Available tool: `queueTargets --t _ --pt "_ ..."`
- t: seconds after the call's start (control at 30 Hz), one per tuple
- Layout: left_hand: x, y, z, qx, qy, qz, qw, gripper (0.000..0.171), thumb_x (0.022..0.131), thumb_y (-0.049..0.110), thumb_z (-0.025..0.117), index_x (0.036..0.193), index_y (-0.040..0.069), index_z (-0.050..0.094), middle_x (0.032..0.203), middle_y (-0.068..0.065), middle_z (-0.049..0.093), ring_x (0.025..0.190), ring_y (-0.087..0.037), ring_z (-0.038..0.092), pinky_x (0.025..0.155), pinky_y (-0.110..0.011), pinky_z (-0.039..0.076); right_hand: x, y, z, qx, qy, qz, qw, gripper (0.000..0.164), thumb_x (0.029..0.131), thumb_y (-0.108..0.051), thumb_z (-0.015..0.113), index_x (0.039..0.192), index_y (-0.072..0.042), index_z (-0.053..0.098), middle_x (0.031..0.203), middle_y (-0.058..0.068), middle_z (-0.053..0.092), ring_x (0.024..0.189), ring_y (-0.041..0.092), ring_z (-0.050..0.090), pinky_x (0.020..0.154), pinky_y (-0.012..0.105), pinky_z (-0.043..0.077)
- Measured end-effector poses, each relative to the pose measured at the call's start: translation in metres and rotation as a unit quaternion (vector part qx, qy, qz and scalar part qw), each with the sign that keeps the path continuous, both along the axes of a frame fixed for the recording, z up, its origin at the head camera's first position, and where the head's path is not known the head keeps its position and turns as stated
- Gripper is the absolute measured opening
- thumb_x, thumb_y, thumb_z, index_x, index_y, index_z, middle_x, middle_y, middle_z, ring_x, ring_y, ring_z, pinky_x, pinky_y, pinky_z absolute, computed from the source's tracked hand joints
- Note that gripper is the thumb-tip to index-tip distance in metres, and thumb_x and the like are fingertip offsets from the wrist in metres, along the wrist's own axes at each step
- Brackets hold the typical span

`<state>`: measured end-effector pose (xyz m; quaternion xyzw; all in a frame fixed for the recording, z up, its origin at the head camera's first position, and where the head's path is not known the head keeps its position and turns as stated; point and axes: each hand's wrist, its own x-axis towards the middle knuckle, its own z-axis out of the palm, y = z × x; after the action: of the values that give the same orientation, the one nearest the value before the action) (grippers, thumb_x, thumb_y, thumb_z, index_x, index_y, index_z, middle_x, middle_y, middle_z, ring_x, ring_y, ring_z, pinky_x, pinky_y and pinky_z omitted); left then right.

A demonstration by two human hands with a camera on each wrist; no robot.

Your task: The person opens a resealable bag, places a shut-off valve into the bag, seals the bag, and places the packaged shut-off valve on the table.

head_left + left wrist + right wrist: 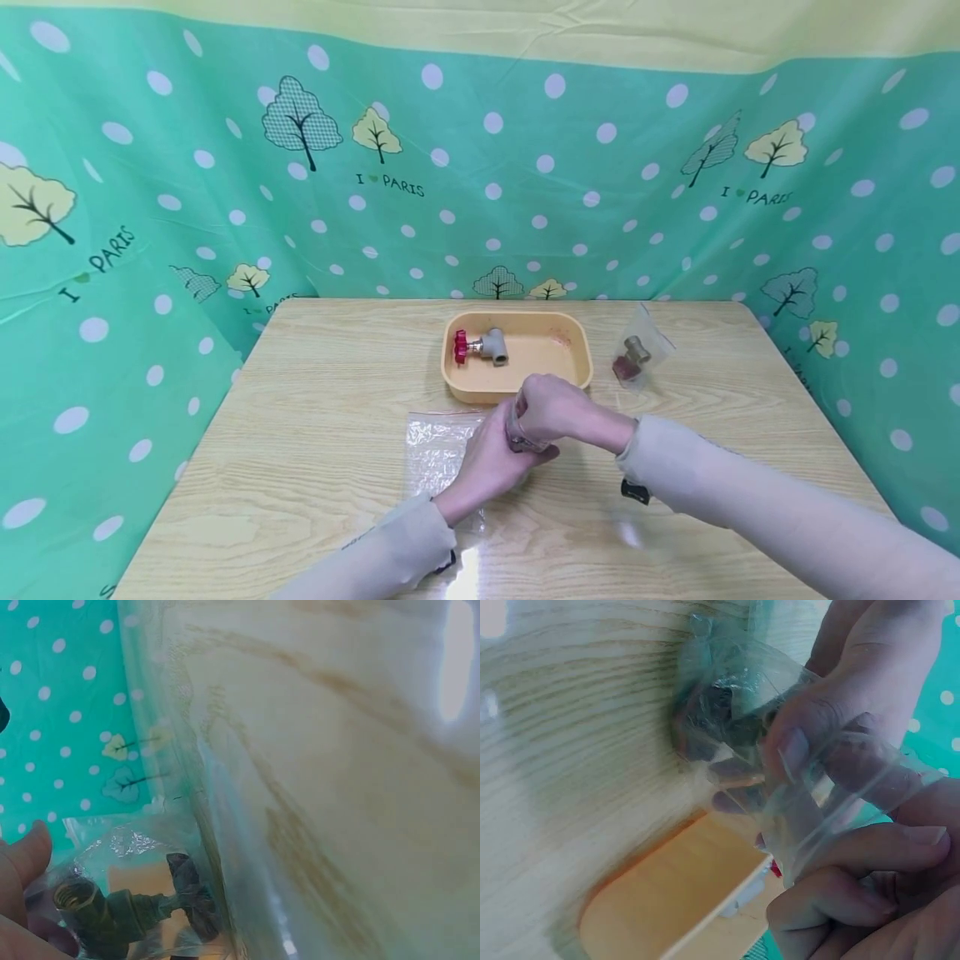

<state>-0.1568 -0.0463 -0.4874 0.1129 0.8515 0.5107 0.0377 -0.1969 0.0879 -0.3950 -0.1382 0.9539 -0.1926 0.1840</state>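
Observation:
Between my hands is a clear plastic bag (742, 671) with a valve (124, 919) inside; its threaded opening and dark handwheel show through the film in the left wrist view. My left hand (497, 454) grips the bag around the valve, thumb pressed on the film. With curled fingers, my right hand (557, 408) pinches the bag's upper edge, as the right wrist view shows. Both hands meet just in front of the peach tray (480, 395), over the table. A flat clear bag (435, 450) lies under and beside my left forearm.
In the tray lies a grey tee-shaped valve (492, 343) with a red handwheel (461, 347). Right of the tray, another clear bag (652, 337) holds a brass valve (634, 350) with a red wheel. A dotted green curtain (495, 208) surrounds the wooden table (315, 433).

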Motion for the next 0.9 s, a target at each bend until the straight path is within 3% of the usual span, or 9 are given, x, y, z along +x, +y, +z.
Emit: queueTargets --t 0.23,0.43,0.6,0.77,0.9 --pt "0.0 -0.001 -0.001 0.01 0.002 -0.008 0.9999 0.07 0.079 0.044 0.091 0.137 0.021 0.059 0.123 0.007 0.068 0.113 -0.019 0.064 0.1 -0.045 0.051 0.002 0.003 0.019 -0.014 0.001 0.025 1.0 0.024 0.078 -0.006 0.075 0.06 -0.017 0.064 0.057 -0.005 0.06 0.054 0.011 0.052 0.049 0.024 0.039" --pt "0.0 -0.003 -0.001 0.027 0.006 -0.013 0.9995 0.07 0.078 0.044 0.092 0.136 0.022 0.058 0.124 0.01 0.067 0.115 -0.016 0.063 0.101 -0.043 0.05 0.009 0.012 0.039 -0.028 0.012 0.055 0.998 0.027 0.089 -0.009 0.074 0.065 -0.016 0.064 0.057 -0.006 0.056 0.051 0.009 0.048 0.048 0.023 0.037" --pt "0.002 -0.004 0.0 0.033 -0.005 -0.009 0.9994 0.062 0.078 0.046 0.092 0.128 0.026 0.06 0.118 0.013 0.066 0.113 -0.016 0.063 0.099 -0.046 0.05 0.019 0.022 0.051 -0.032 -0.046 0.096 0.994 0.02 0.098 -0.016 0.071 0.078 -0.015 0.067 0.055 -0.004 0.063 0.044 0.011 0.055 0.041 0.023 0.04" --pt "0.003 -0.004 0.001 0.025 -0.002 -0.01 0.9997 0.053 0.08 0.039 0.091 0.121 0.026 0.06 0.109 0.012 0.066 0.105 -0.017 0.063 0.092 -0.044 0.053 0.029 0.032 0.052 -0.051 -0.099 0.123 0.986 0.022 0.101 -0.032 0.072 0.088 -0.015 0.07 0.062 -0.001 0.068 0.044 0.018 0.063 0.042 0.03 0.05" --pt "0.003 -0.004 0.001 0.026 0.0 -0.003 0.9997 0.053 0.079 0.028 0.092 0.122 0.022 0.06 0.11 0.006 0.067 0.106 -0.02 0.064 0.092 -0.047 0.054 0.033 0.037 0.045 -0.074 -0.059 0.155 0.983 0.024 0.099 -0.036 0.074 0.086 -0.016 0.073 0.062 -0.006 0.065 0.047 0.014 0.062 0.046 0.03 0.05"
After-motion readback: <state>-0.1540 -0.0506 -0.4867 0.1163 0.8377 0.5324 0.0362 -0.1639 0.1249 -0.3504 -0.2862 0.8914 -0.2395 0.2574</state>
